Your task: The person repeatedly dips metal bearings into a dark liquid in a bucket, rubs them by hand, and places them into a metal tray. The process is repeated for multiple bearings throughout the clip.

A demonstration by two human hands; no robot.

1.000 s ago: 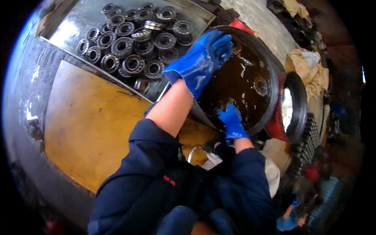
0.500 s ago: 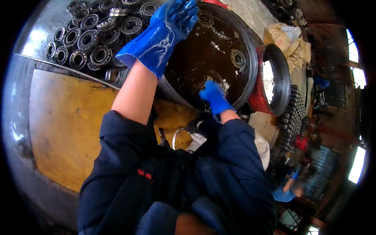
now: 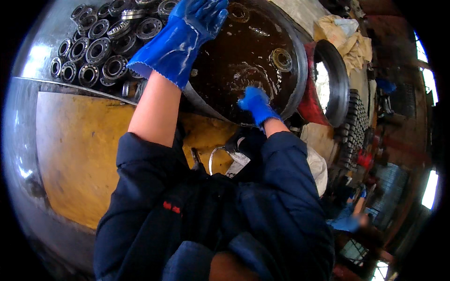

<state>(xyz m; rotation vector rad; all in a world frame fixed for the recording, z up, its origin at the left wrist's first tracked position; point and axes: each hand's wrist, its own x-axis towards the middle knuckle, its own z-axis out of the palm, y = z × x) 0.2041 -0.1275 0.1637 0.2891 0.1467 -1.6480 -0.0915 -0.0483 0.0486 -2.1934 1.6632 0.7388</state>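
Both of my hands wear wet blue rubber gloves. My left hand (image 3: 202,18) is held over the left rim of a round metal tub (image 3: 300,77), its fingers stretched out and nothing visible in them; the frame's top edge cuts part of it off. Inside the tub is dark brown liquid (image 3: 215,70). My right hand (image 3: 255,100) is at the near side of the tub, closed, with its fingertips down at the rippling liquid; what they hold, if anything, is hidden. One bearing ring (image 3: 281,60) shows in the liquid at the right, another (image 3: 238,12) at the far side.
Many dirty roller bearings (image 3: 99,50) crowd a metal tabletop at the far left, behind a yellowish board (image 3: 79,154). A red-sided drum (image 3: 309,100) adjoins the tub on the right, with crumpled sacks (image 3: 344,40) beyond. Stacked metal parts and a co-worker (image 3: 349,220) are farther right.
The view has shifted slightly, so the bearings and tub sit a little differently. My right hand stays closed at the liquid, where ripples have changed; my left hand stays over the rim.
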